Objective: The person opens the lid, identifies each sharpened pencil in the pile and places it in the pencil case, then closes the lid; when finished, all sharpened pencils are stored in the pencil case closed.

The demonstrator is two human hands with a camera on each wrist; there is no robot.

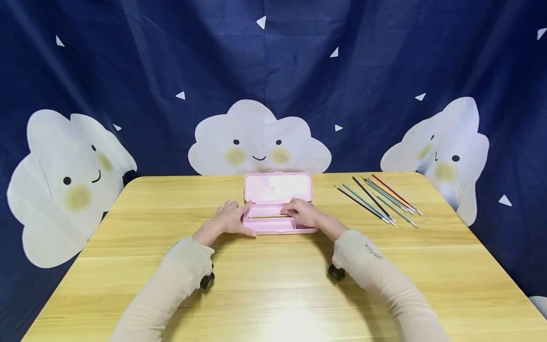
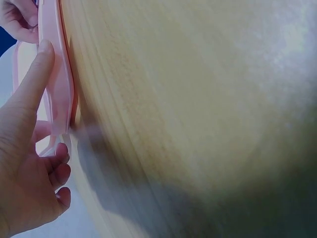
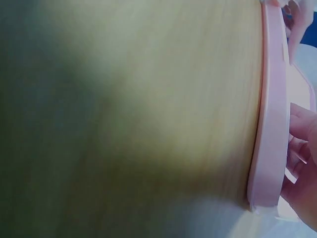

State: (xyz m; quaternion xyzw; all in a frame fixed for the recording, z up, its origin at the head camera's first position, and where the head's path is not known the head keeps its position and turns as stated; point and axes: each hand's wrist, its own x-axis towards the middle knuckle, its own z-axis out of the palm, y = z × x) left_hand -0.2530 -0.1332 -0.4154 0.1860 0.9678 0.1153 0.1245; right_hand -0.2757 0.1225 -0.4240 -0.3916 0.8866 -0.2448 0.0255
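Observation:
A pink pencil case (image 1: 270, 227) lies on the table with its lid (image 1: 278, 186) raised at the back. My left hand (image 1: 231, 217) grips its left end. In the left wrist view the thumb (image 2: 35, 74) presses on the front wall, and the other fingers are bent at the end of the case. My right hand (image 1: 302, 212) reaches into the right part of the case with bent fingers. A yellowish pencil (image 1: 267, 217) lies lengthwise inside, its right end hidden by that hand; I cannot tell whether the fingers pinch it.
Several colored pencils (image 1: 380, 199) lie loosely spread on the table (image 1: 273, 280), right of the case. A dark blue curtain (image 1: 299, 57) with printed clouds hangs behind the table's back edge. Small black wrist devices show under both sleeves (image 1: 363, 251).

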